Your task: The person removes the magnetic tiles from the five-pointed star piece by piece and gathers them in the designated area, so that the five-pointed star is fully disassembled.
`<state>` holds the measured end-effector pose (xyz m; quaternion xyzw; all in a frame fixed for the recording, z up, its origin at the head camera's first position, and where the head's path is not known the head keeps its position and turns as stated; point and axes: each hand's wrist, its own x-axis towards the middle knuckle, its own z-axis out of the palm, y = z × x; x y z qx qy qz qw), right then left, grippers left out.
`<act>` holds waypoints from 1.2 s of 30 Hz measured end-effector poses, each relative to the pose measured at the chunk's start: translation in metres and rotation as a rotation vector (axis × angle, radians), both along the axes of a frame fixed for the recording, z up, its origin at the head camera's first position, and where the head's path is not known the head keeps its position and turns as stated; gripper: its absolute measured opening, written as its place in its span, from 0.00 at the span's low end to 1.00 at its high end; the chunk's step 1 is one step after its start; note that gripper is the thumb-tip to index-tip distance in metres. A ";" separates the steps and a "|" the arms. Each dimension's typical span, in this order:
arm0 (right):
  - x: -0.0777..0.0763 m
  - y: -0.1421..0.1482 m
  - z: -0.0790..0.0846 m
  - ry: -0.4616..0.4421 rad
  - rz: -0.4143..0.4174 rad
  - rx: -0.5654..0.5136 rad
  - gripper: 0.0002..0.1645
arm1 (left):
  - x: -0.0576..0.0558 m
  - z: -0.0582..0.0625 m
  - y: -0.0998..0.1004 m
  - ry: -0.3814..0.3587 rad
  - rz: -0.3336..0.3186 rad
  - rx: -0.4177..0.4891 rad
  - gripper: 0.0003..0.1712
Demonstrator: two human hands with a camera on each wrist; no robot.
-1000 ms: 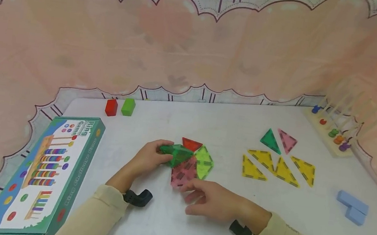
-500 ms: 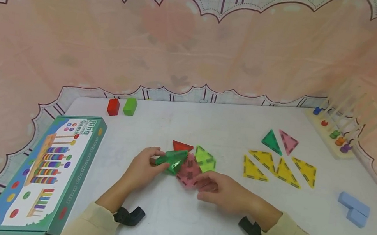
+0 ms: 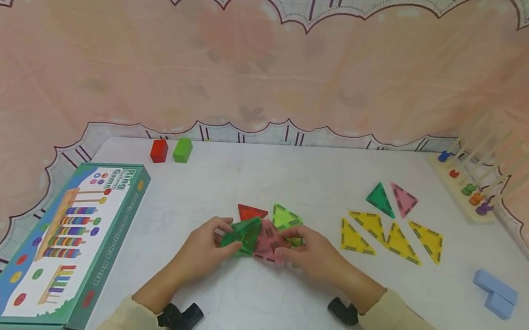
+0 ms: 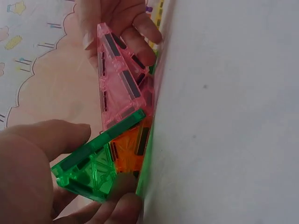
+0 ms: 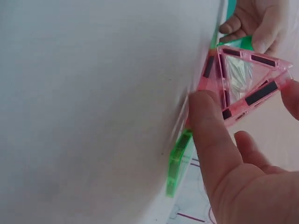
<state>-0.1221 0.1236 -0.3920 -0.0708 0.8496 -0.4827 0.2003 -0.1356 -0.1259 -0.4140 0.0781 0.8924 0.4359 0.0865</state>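
Note:
My left hand (image 3: 207,243) pinches a green triangular magnetic tile (image 3: 242,234) between thumb and fingers, left of the middle of the table. In the left wrist view this green tile (image 4: 93,172) stands tilted, with an orange-looking tile (image 4: 128,151) behind it. Pink triangular magnetic tiles (image 3: 267,241) adjoin it, raised at an angle, and my right hand (image 3: 320,254) holds them by thumb and fingers at their right side. The right wrist view shows a pink tile (image 5: 243,70) with its tip at a fingertip. Just behind lie a red triangle (image 3: 252,213) and light green tiles (image 3: 286,216), partly covered.
Yellow triangles (image 3: 357,237), a green triangle (image 3: 380,199) and a pink one (image 3: 404,198) lie to the right. Light blue blocks (image 3: 493,293) and a pegged board (image 3: 462,189) are farther right. A game box (image 3: 62,239), red block (image 3: 159,150) and green block (image 3: 182,150) stand left.
The green and pink tiles have been tilted up and shifted slightly; the red triangle has moved left. My right hand, earlier at the pink tiles' near edge, now grips their right side.

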 end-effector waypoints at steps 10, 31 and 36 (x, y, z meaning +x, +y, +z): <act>-0.015 -0.002 -0.004 -0.003 0.078 -0.001 0.32 | -0.010 -0.004 0.004 -0.068 -0.010 0.006 0.17; -0.019 0.006 -0.001 0.048 0.079 0.177 0.21 | -0.013 -0.002 0.010 -0.069 -0.004 -0.001 0.17; -0.014 0.029 0.009 0.081 0.148 0.207 0.19 | -0.013 -0.004 0.010 -0.068 0.003 -0.010 0.17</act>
